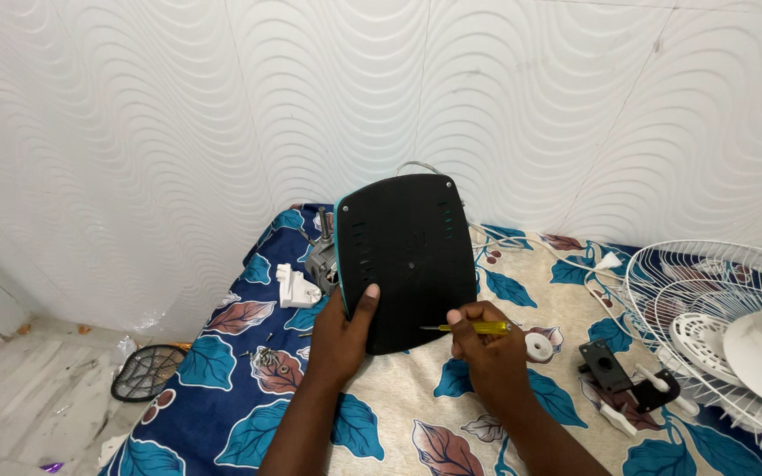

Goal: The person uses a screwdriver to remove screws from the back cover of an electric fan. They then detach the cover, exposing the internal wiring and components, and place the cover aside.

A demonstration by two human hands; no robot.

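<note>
A black rounded plastic base plate (407,256) with slots stands tilted up on a cloth with a leaf pattern. My left hand (343,335) grips its lower left edge, thumb on the black face. My right hand (487,348) holds a small yellow-handled screwdriver (478,328), its thin tip pointing left onto the plate's lower part. A grey motor (321,260) with teal trim shows behind the plate's left edge.
A white plastic piece (295,288) lies left of the plate, with loose screws (268,357) near it. A white round part (538,345), a black bracket (610,368) and a white wire fan guard (716,326) lie to the right. A dark mesh guard (147,372) is on the floor.
</note>
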